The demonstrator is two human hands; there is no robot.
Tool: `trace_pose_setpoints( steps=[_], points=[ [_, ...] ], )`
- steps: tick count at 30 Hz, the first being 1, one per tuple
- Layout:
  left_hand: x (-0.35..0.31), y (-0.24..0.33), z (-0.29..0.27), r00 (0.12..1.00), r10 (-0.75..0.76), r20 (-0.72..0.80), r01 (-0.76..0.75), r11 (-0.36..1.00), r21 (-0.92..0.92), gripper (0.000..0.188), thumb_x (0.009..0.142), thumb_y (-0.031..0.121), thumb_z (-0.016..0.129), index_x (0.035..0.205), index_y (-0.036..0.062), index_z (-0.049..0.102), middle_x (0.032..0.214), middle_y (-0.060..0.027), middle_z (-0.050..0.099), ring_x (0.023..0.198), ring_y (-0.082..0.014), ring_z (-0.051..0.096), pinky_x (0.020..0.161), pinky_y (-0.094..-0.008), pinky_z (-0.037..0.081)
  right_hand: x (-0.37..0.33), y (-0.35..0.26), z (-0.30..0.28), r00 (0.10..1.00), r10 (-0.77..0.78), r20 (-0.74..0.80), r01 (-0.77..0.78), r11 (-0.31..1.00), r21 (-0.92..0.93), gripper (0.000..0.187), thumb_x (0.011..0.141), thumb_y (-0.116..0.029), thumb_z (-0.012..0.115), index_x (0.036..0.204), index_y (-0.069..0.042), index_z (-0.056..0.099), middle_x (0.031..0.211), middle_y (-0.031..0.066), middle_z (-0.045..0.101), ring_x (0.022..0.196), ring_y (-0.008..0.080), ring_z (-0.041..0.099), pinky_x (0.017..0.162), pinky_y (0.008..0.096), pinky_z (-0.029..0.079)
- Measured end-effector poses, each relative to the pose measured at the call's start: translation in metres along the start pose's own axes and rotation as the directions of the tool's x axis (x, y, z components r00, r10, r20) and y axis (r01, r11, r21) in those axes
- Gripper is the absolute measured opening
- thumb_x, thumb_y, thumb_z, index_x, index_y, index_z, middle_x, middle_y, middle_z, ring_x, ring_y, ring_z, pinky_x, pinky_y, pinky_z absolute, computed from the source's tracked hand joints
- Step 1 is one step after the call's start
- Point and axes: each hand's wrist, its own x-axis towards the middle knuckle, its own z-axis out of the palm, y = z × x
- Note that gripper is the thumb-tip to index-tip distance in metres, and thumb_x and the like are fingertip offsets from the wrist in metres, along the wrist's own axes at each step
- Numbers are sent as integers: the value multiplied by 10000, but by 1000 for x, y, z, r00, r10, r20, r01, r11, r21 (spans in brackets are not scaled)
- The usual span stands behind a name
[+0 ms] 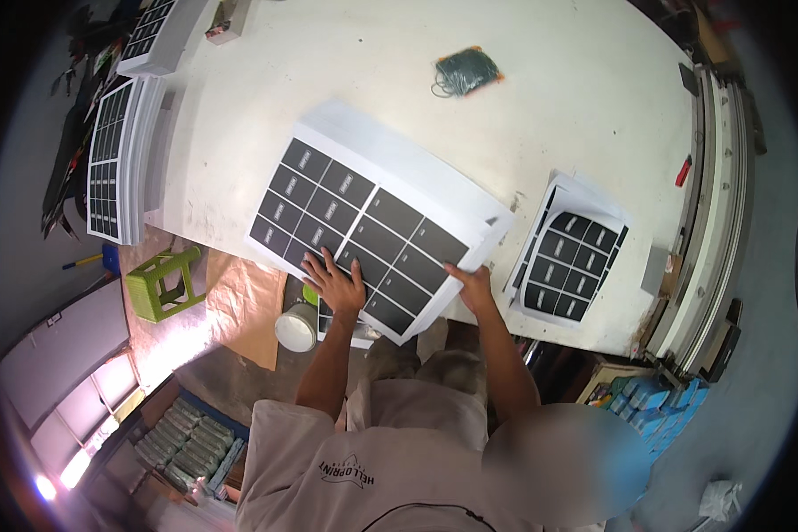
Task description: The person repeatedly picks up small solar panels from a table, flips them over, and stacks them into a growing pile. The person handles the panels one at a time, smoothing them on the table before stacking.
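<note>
A stack of large printed sheets (397, 211), black rectangles in a white-lined grid, lies slanted on the white table in front of me. My left hand (337, 288) rests flat on the top sheet near its front edge, fingers spread. At the sheet's right edge, my right hand (473, 285) has its thumb side over the margin and appears to grip it; the underside of that grip is hidden. White paper margins stick out along the stack's far side. Right of it sits a smaller pile of curled printed sheets (566, 266) with the same black blocks.
Tall stacks of printed sheets (115, 164) stand at the table's left edge. A dark, cord-wrapped bundle (470, 73) lies farther back. A metal rail (723, 213) runs along the right side, near a red cutter (684, 170). Below left are a green stool (164, 285) and a white-lidded tub (296, 328).
</note>
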Motion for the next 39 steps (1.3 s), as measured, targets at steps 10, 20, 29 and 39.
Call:
trace_pose_setpoints(
  steps=[10, 20, 29, 39],
  points=[
    [99, -45, -38, 957, 72, -282, -159, 942, -297, 911, 850, 545, 681, 1451, -45, 335, 1402, -308, 392, 1318, -487, 333, 1123, -589, 217, -133, -119, 88, 477, -703, 528, 821, 142, -552, 237, 745, -60, 786, 936, 49, 697, 787, 172, 703, 651, 302, 702, 596, 371, 560],
    [171, -39, -11, 655, 492, 574, 546, 217, -809, 403, 897, 250, 728, 1167, -38, 645, 1064, -92, 699, 1001, -172, 632, 922, -338, 486, -205, -269, 49, 585, -417, 696, 745, -63, -664, 239, 709, -105, 819, 900, -20, 701, 796, 112, 692, 667, 235, 678, 608, 327, 528],
    [19, 159, -137, 463, 661, 590, 375, 457, -806, 319, 936, 217, 698, 1113, -47, 684, 1033, -95, 717, 911, -159, 651, 836, -315, 525, -331, -304, -169, 835, -443, -327, 119, 726, -678, 286, 713, -54, 792, 965, 62, 722, 859, 99, 737, 748, 172, 672, 716, 307, 536],
    [33, 180, -111, 187, 733, 654, 269, 602, -752, 308, 914, 194, 726, 1110, -37, 671, 990, -92, 711, 859, -145, 660, 770, -296, 534, -348, -204, -208, 730, -160, -664, -164, 903, -398, 411, 687, -88, 799, 1057, 68, 712, 960, 134, 716, 829, 234, 672, 825, 350, 514]
  ],
)
